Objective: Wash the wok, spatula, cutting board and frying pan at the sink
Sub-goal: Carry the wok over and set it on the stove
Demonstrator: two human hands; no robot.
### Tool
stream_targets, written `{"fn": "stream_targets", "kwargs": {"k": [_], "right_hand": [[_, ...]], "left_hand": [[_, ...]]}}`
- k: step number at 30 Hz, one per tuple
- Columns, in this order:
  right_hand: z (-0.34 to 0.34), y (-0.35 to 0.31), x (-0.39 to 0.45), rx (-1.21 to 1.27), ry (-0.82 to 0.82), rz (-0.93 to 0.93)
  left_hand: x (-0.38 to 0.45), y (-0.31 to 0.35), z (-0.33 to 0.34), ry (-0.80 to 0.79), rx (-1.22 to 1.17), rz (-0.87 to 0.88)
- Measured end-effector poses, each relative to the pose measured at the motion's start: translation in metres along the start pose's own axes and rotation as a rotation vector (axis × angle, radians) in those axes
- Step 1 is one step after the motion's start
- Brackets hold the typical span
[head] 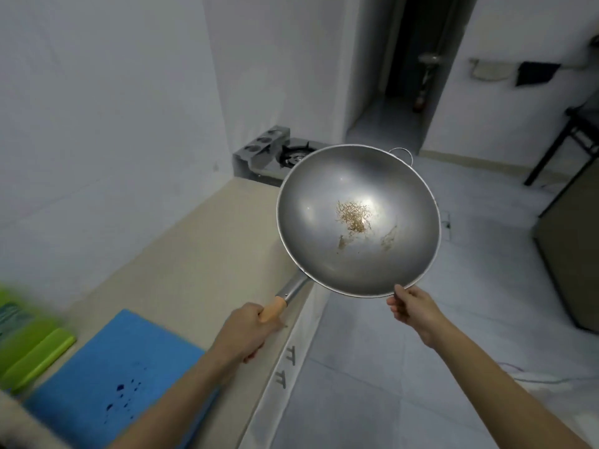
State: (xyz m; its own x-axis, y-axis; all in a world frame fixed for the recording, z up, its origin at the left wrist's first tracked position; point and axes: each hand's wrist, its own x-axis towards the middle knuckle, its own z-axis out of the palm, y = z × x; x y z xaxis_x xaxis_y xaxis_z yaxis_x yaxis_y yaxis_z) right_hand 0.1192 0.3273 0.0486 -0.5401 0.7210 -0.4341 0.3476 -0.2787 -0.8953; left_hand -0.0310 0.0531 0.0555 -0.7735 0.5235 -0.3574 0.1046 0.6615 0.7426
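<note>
Wok (358,222), round, grey metal, is held up in the air w/ both hands, out over the front edge of a beige counter (201,254) and the pale tiled floor (405,367). Its open bowl faces the camera, tilted; a patch of dry brownish food bits (353,213) sticks near the centre, w/ a few smaller smears just below and to the right. Left hand (246,328) is wrapped around the wooden handle (272,311), fingers curled tight about it; a short metal neck joins that handle to the rim at lower left. Right hand (411,307) pinches the near rim at lower right, thumb on the inside edge, fingers curled underneath. A small loop handle (402,153) shows at the far rim, opposite the long one. On the counter at lower left lies a blue cloth (123,377) w/ dark blue spots, and beside it, at the picture's left edge, blurred green items (29,345) that can't be identified. Further back along the counter, against the white wall, sits a gas stove (282,153), partly hidden behind the wok. A dark doorway (418,59) is at top centre.
</note>
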Motion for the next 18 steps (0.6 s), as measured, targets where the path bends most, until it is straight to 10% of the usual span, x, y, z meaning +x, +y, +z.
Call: {"fn": "stream_targets", "kwargs": {"k": [18], "right_hand": [[-0.112, -0.102, 0.311, 0.038, 0.199, 0.040]], "left_hand": [[0.340, 0.222, 0.077, -0.206, 0.133, 0.137]]}}
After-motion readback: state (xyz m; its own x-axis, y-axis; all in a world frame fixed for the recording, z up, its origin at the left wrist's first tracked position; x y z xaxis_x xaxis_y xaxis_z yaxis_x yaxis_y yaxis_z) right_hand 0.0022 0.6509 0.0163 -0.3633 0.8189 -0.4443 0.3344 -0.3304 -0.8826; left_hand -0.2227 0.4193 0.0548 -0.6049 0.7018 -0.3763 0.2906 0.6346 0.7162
